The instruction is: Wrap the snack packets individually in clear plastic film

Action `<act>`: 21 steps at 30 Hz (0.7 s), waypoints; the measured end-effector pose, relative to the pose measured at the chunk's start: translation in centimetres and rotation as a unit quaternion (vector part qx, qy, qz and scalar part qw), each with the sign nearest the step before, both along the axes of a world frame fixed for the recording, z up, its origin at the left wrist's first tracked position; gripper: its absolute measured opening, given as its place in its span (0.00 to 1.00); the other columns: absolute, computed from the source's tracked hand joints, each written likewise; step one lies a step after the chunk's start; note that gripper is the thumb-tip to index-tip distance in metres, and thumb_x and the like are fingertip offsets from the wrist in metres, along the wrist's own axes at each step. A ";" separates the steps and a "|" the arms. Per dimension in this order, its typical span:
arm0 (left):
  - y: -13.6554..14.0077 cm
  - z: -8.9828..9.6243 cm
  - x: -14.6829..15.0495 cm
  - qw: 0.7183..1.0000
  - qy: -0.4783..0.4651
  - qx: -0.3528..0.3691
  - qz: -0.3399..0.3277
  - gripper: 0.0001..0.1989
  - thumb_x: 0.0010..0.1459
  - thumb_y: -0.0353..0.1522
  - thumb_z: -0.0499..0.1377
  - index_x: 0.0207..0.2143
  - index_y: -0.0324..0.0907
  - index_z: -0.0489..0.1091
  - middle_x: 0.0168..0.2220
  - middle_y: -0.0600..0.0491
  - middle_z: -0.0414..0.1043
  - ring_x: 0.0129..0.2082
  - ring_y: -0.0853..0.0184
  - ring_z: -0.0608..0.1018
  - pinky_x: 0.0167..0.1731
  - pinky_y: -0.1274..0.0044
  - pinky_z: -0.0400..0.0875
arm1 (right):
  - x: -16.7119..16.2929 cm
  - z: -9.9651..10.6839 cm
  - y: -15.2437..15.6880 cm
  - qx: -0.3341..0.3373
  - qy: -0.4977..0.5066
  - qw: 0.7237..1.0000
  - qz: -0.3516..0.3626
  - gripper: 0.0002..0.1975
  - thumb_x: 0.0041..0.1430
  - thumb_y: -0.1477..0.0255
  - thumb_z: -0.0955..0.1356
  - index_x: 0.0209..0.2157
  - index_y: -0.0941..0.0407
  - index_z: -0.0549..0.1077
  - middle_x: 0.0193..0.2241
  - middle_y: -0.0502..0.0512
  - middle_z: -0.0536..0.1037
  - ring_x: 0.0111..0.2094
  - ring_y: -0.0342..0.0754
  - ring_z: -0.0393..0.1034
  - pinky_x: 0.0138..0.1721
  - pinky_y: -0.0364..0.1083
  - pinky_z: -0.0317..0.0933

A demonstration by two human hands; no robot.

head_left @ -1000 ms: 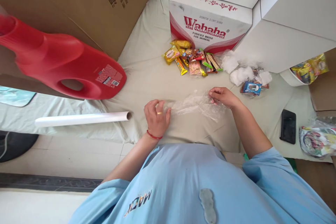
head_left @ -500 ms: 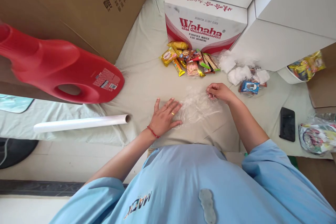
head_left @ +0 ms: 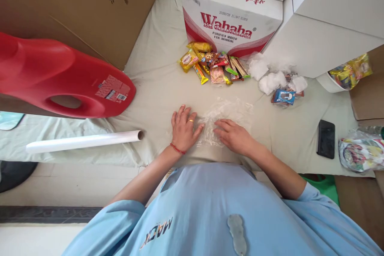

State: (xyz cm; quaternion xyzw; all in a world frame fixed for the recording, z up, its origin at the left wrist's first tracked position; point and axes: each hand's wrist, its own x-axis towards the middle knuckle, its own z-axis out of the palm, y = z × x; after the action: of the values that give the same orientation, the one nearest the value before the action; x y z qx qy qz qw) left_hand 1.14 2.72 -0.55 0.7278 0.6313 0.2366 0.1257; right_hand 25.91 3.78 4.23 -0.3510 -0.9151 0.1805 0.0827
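A thin, crinkled sheet of clear plastic film (head_left: pixel 229 109) lies on the cloth-covered surface in front of me. My left hand (head_left: pixel 184 130), with a ring and a red cord bracelet, rests flat at the film's left edge, fingers outstretched. On the film's lower middle lies my right hand (head_left: pixel 235 136), palm down, its fingers extended and pointing left. Neither hand grips anything. Beyond the film sits a pile of wrapped snacks (head_left: pixel 214 64). To its right are white wadded bundles (head_left: pixel 273 82) and a small blue packet (head_left: pixel 284 97).
A white roll (head_left: pixel 85 141) lies at left, below a big red jug (head_left: pixel 66 80) and a brown carton (head_left: pixel 78 12). A Wahaba-style red-and-white water box (head_left: pixel 231 20) stands behind the snacks. At right are a black phone (head_left: pixel 326 139), a printed plastic bag (head_left: pixel 361 154) and a white tub (head_left: pixel 333 83).
My right hand has let go of the film's upper right part and come down leftward, flat onto it. My left hand has shifted slightly left, and the film looks more spread out.
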 end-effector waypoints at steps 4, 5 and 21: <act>1.7 0.4 0.6 0.997 -0.074 -0.023 0.003 0.16 0.68 0.44 0.57 0.43 0.43 0.78 0.45 0.42 0.79 0.51 0.53 0.77 0.56 0.62 0.67 | 0.6 -3.3 -2.2 -0.004 0.028 1.000 -0.004 0.20 0.74 0.75 0.62 0.62 0.51 0.76 0.71 0.58 0.66 0.72 0.54 0.59 0.69 0.60 0.62; 2.4 0.3 0.5 0.994 -0.100 -0.038 0.024 0.16 0.69 0.43 0.55 0.40 0.44 0.77 0.38 0.45 0.78 0.44 0.56 0.78 0.49 0.66 0.68 | 0.9 -3.7 -2.5 -0.008 0.038 0.999 -0.004 0.21 0.74 0.76 0.62 0.62 0.50 0.75 0.71 0.58 0.66 0.73 0.54 0.57 0.70 0.61 0.61; 3.8 2.6 3.8 0.987 -0.151 -0.048 -0.023 0.17 0.60 0.47 0.63 0.39 0.43 0.77 0.42 0.44 0.75 0.47 0.54 0.73 0.52 0.65 0.68 | 2.2 -4.8 -3.6 -0.014 0.059 0.998 0.008 0.22 0.72 0.77 0.64 0.63 0.51 0.75 0.69 0.58 0.69 0.74 0.53 0.57 0.72 0.64 0.56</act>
State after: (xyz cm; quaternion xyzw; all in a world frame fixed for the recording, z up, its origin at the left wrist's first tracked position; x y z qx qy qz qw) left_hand 4.91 6.50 2.06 0.6909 0.5990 0.3107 0.2595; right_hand 28.14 0.20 -0.55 -0.3333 -0.9088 0.2143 0.1306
